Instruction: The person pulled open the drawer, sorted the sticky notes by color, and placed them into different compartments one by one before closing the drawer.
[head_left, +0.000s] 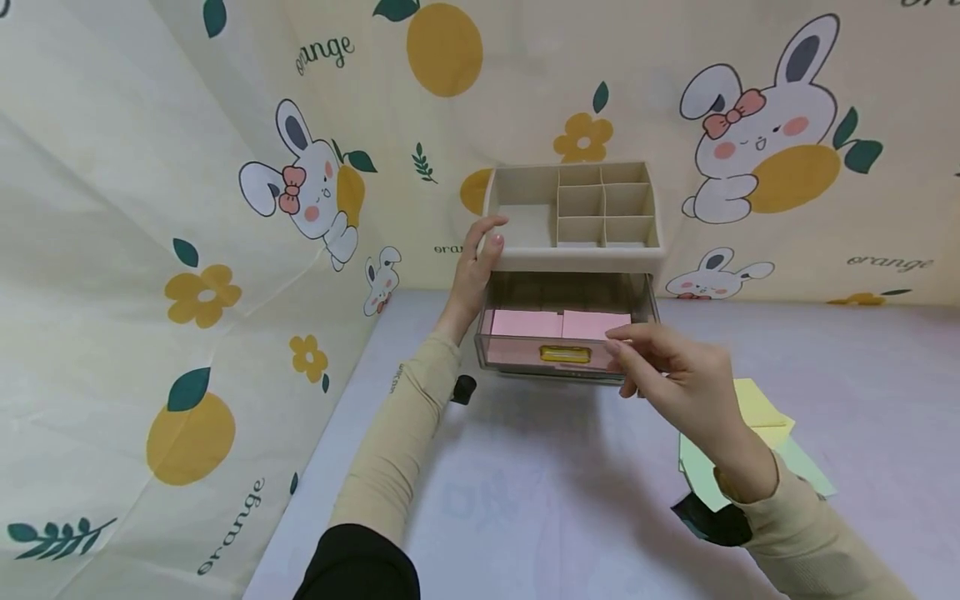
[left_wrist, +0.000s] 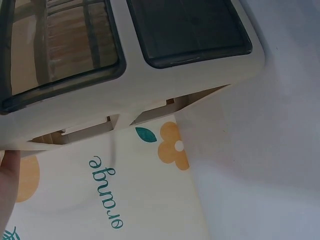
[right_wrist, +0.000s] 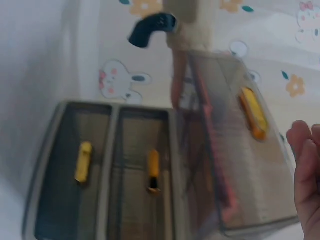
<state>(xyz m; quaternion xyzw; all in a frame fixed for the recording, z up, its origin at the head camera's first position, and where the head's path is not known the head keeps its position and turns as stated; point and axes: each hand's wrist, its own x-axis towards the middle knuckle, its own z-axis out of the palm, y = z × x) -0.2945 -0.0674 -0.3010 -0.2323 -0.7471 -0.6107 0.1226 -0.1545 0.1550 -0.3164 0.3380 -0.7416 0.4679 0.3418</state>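
Observation:
A white desktop drawer organizer (head_left: 577, 261) has an open compartment tray on top. My left hand (head_left: 474, 268) grips its left top rim, fingers bent over the edge. The clear upper drawer (head_left: 504, 352) is pulled out, with a gold handle (head_left: 565, 354) on its front. Inside lie two stacks of pink paper pads (head_left: 527, 322). My right hand (head_left: 686, 383) is at the drawer's right front corner, holding nothing, with thumb and index finger apart. In the right wrist view its fingers (right_wrist: 306, 165) appear beside the drawer front; contact cannot be told.
Yellow paper (head_left: 757, 404) and green paper (head_left: 701, 471) lie by my right forearm, next to a dark object (head_left: 720, 523) partly covered by the sleeve. A small black item (head_left: 463, 389) is near my left forearm. Two further drawers (right_wrist: 85, 205) stand closed. A printed cloth (head_left: 525, 108) hangs behind.

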